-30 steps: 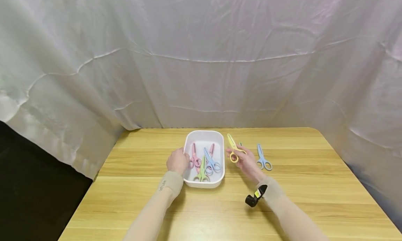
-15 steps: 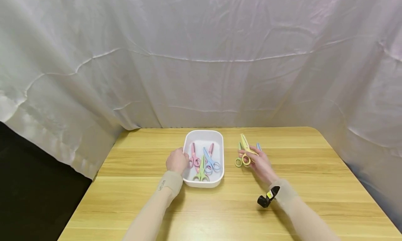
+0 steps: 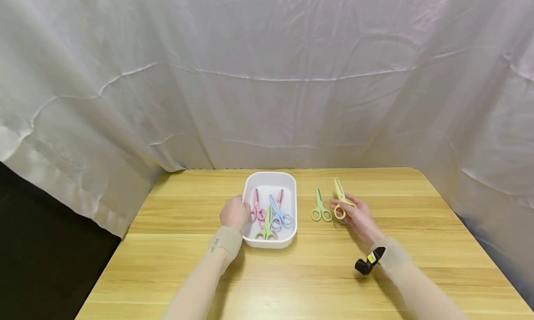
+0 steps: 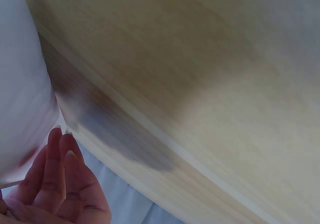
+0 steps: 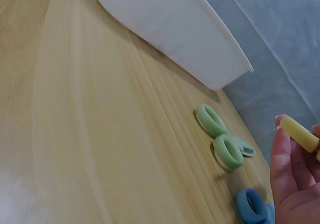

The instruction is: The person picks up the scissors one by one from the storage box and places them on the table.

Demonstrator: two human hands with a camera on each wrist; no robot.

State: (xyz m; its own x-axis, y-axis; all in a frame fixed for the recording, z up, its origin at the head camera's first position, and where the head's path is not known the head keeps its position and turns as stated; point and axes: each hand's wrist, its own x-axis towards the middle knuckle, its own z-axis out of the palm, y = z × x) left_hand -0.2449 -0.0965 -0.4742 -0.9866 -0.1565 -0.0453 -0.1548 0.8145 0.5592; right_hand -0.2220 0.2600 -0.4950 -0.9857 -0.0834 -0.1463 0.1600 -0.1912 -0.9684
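My right hand [image 3: 362, 220] holds yellow scissors [image 3: 340, 189] by the handles, blades pointing away, raised over the table. Under that hand, blue scissors [image 5: 243, 210] lie mostly hidden in the head view. Just left of them, green scissors [image 3: 319, 200] rest flat with blades pointing away. My left hand [image 3: 234, 213] grips the left rim of a white plastic tray [image 3: 269, 245], its fingers against the outer wall in the left wrist view. Inside the tray are pink scissors [image 3: 256, 200], blue scissors [image 3: 274, 202], green scissors [image 3: 269, 216] and another pink pair [image 3: 280, 195], partly overlapping.
The wooden table [image 3: 267, 283] reaches back to a hanging grey-white curtain [image 3: 267, 116]. A black surface [image 3: 46, 246] is at the far left. A small black camera [image 3: 367, 263] is strapped to the right wrist.
My right hand has carried the yellow scissors rightward, from beside the tray to over the blue pair. The green scissors on the table are uncovered. My left hand has stayed on the tray.
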